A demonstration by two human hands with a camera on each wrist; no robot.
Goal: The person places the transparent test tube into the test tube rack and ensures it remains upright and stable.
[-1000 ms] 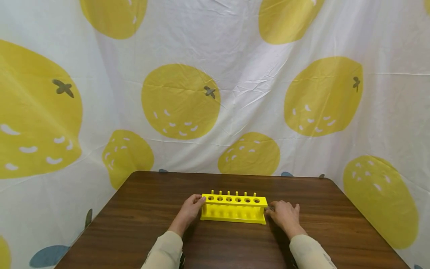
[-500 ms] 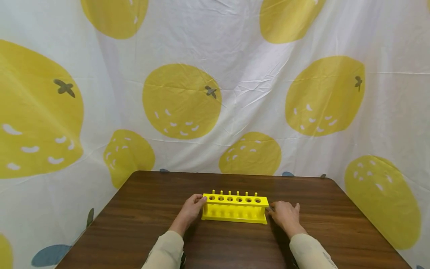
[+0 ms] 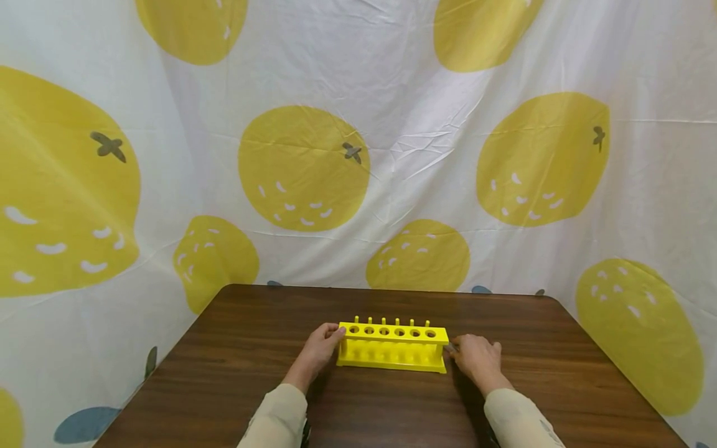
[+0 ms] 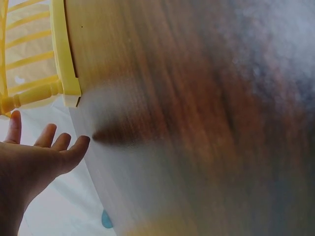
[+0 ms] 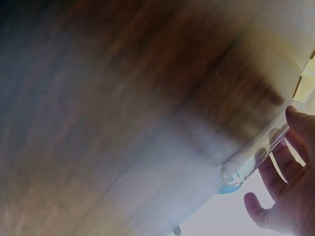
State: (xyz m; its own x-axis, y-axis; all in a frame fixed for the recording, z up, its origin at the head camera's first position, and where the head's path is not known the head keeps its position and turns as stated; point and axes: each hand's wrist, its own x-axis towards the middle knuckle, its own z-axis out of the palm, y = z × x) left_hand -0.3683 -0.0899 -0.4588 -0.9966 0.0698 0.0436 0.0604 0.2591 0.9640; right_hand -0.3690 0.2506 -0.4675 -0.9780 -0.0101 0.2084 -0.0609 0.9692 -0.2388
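Note:
A bright yellow test tube rack [image 3: 392, 351] stands upright on the table, with a row of round holes along its top and a row of short pegs behind. No tubes show in its holes. My left hand [image 3: 318, 348] grips the rack's left end, its thumb lying over the top corner. In the left wrist view, the other fingers of that hand [image 4: 44, 152] extend below the rack's end post. Beside the rack's right end, my right hand [image 3: 478, 358] pinches a clear test tube [image 5: 256, 155] between thumb and fingers; its rounded end points away from the rack.
The dark wood-grain table [image 3: 252, 323] has rounded far corners. A white curtain [image 3: 392, 186] printed with large yellow fruit hangs behind and on both sides of it. Pale sleeves [image 3: 277, 417] cover both forearms.
The view has shifted very slightly. My right hand has eased a touch to the right with the test tube; the left hand and the rack stay together in place.

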